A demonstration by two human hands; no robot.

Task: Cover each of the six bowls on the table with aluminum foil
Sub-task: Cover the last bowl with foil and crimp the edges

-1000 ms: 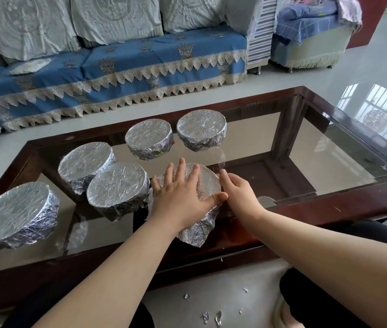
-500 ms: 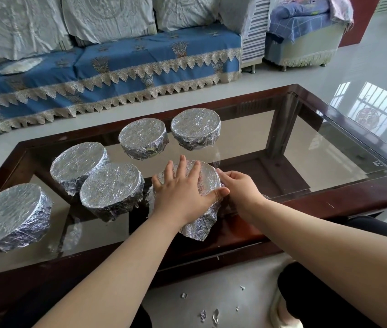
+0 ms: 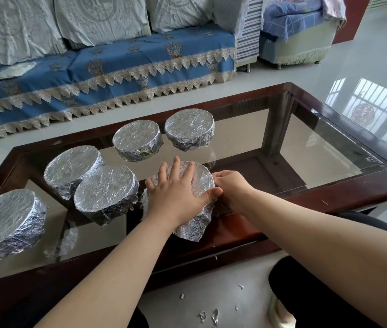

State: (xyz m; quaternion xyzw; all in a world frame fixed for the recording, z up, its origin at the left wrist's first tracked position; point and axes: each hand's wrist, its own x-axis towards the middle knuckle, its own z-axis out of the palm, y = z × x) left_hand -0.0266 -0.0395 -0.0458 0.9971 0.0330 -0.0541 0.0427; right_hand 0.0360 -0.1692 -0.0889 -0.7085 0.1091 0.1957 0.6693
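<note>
Left hand (image 3: 176, 189): spread flat, pressing foil (image 3: 194, 223) atop bowl. Right hand (image 3: 231, 188): curled, gripping foil at 3 o'clock rim.

Rectangular coffee table (image 3: 343, 192) with a clear glass top set in a dark reddish-brown wooden frame, running from the lower left to the right edge of the frame. On the glass stand six round bowls wrapped in crinkled silver aluminium foil: one at far left (image 3: 5, 221), two touching each other left of centre (image 3: 72, 169) (image 3: 105, 192), two side by side further back at centre (image 3: 137, 139) (image 3: 189, 131), and one at the near rail under the hands (image 3: 199, 183), its foil hanging loose at the front. Pale grey tiled floor (image 3: 211, 280) below the near rail carries several small torn scraps of silver foil (image 3: 215, 316) at lower centre.
</note>
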